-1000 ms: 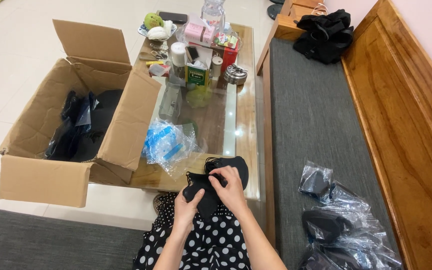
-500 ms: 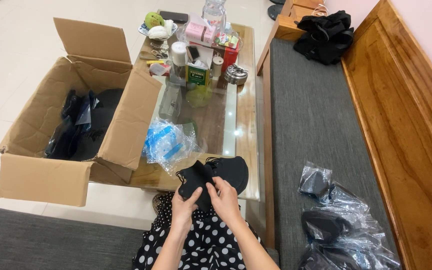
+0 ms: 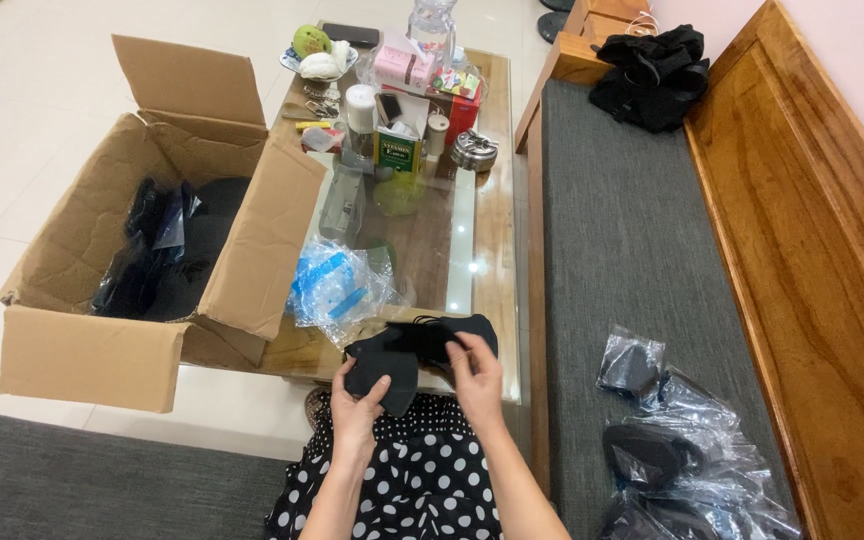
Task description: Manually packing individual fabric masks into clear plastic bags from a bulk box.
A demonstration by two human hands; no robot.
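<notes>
Black masks, lower centre: now fanned apart (bunched earlier); left hand and right hand each pinch one.

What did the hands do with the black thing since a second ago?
Both hands kept hold of the black fabric piece. The right hand slid from its middle to its right part, and the left hand dropped a little lower on the left edge. The cardboard box, table and plastic bags stayed put.
</notes>
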